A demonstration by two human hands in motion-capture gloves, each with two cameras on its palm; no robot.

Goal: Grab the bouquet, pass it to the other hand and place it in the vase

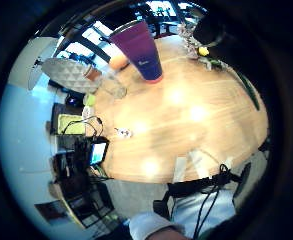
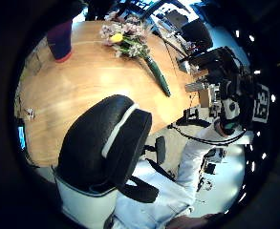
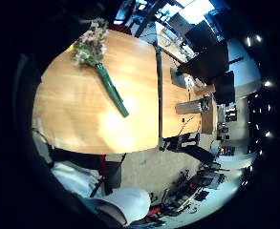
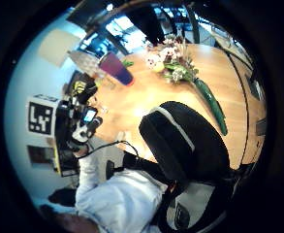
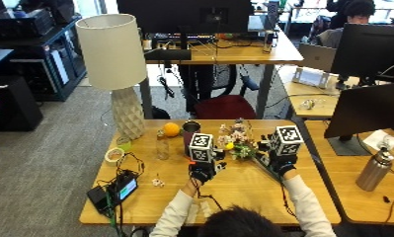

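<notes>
wood-topped table (image 5: 249, 195) sits in an office, desks with monitors (image 5: 374, 49) at the right and far side, grey carpet at the left. bouquet (image 5: 238, 143) lies flat on the table between the hands, blooms far, green stem wrap trailing near-right. purple vase (image 5: 190, 134) stands upright far-left of it, beside an orange (image 5: 172, 129), a clear bottle (image 5: 162, 144) and a white lamp (image 5: 116, 69). left hand (image 5: 203, 170) and right hand (image 5: 280, 160) hang over the table, holding nothing; how their fingers are set cannot be told, being hidden from above. the stem end is covered by the right hand.
</notes>
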